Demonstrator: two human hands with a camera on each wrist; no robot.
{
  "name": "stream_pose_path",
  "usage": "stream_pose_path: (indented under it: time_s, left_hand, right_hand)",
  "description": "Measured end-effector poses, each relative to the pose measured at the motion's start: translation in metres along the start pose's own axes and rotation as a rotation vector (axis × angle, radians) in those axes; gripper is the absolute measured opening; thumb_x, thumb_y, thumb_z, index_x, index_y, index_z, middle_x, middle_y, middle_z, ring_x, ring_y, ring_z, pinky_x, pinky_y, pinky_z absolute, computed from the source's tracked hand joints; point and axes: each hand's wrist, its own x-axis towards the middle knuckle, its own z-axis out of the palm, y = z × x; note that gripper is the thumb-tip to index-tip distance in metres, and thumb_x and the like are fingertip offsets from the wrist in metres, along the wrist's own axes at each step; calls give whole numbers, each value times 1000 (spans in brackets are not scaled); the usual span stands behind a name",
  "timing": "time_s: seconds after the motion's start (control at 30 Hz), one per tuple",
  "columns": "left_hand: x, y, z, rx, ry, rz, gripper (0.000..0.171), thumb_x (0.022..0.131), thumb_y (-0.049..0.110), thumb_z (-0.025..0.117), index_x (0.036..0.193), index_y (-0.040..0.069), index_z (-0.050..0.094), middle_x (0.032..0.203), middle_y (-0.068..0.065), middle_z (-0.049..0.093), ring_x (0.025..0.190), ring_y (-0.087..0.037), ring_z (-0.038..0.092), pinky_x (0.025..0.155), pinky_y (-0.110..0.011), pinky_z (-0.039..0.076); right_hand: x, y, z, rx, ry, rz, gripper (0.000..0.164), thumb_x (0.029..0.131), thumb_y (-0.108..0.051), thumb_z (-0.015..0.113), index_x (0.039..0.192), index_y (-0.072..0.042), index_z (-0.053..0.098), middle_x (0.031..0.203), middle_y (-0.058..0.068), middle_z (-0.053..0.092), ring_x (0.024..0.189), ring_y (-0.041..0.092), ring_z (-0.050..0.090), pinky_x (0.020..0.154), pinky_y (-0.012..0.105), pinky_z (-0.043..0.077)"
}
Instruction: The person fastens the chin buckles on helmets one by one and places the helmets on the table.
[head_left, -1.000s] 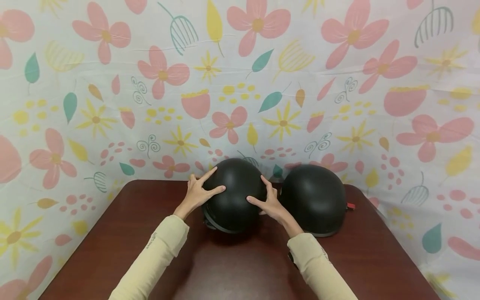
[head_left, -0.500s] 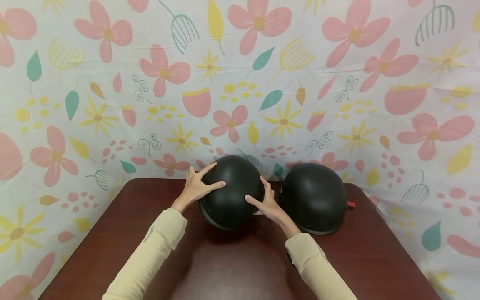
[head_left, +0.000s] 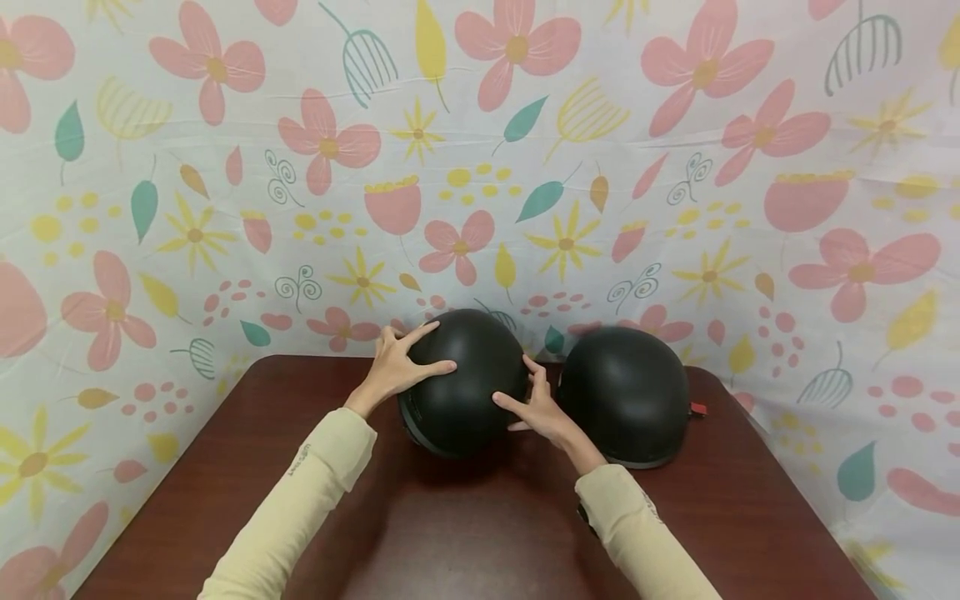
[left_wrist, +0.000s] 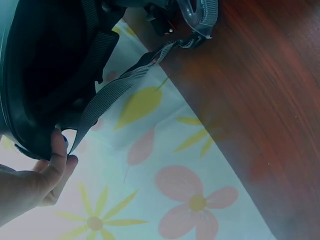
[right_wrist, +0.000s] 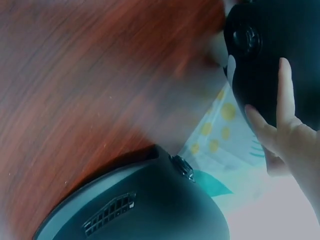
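Observation:
Both hands hold a black helmet (head_left: 467,392) over the table, its shell tilted. My left hand (head_left: 393,368) grips its left side, thumb across the shell and forefinger near the top. In the left wrist view, the left fingers (left_wrist: 58,155) hook at the helmet's rim beside a dark webbing strap (left_wrist: 112,91), and the hollow underside (left_wrist: 47,65) shows. On the opposite side, my right hand (head_left: 542,410) holds the shell with thumb and fingers spread. The right wrist view shows one finger lying straight along the shell and others at its lower edge.
A second black helmet (head_left: 626,396) with a grey rim sits close to the right; a red piece (head_left: 698,410) sticks out from it. Vent slots (right_wrist: 110,212) show on its side. Behind the dark red-brown table (head_left: 480,533) hangs a flower-print cloth (head_left: 480,167).
The held helmet has risen slightly and turned a little in the hands; the strap bit showing at its lower left is now mostly hidden. The second helmet stays put.

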Motion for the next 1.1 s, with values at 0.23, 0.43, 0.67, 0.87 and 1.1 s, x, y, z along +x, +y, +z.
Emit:
stream_pose_path:
  time_s: [0.23, 0.43, 0.67, 0.87, 1.1]
  left_hand:
    - [-2, 14, 0, 19, -27, -6, 86, 73, 62, 75, 148, 41, 38, 140, -23, 26, 121, -38, 28, 99, -58, 36]
    - [-3, 24, 4, 35, -13, 20, 86, 72, 62, 76, 148, 38, 41, 144, -24, 22, 117, -40, 29, 94, -55, 38]
    - [-3, 30, 5, 31, 8, 22, 85, 73, 60, 77, 147, 37, 43, 141, -23, 23, 120, -40, 27, 96, -57, 40]
    - [-8, 34, 5, 31, 20, -2, 87, 72, 61, 77, 148, 33, 43, 143, -25, 22, 126, -44, 24, 99, -61, 39]
    - [-9, 39, 9, 38, 42, -6, 86, 73, 60, 77, 148, 32, 43, 144, -26, 21, 126, -44, 23, 100, -59, 39]
  right_hand:
    - [-9, -1, -8, -76, -8, -9, 93, 95, -29, 62, 155, -22, -9, 159, 24, -1, 138, 51, 33, 91, 58, 51]
    - [-14, -4, -17, -149, 7, 11, 93, 94, -31, 64, 154, -18, -6, 160, 24, 8, 142, 46, 31, 97, 57, 48]
    - [-13, -5, -23, -179, -6, 6, 95, 92, -35, 66, 154, -14, -2, 160, 24, 9, 143, 46, 29, 101, 56, 46]
    - [-12, -9, -17, -143, -8, 56, 105, 88, -39, 70, 157, -19, -6, 164, 17, 0, 149, 42, 18, 110, 60, 34]
    - [-8, -26, -5, -238, 51, 46, 111, 85, -48, 71, 157, -28, -11, 164, 12, -13, 151, 43, -3, 114, 69, 17]
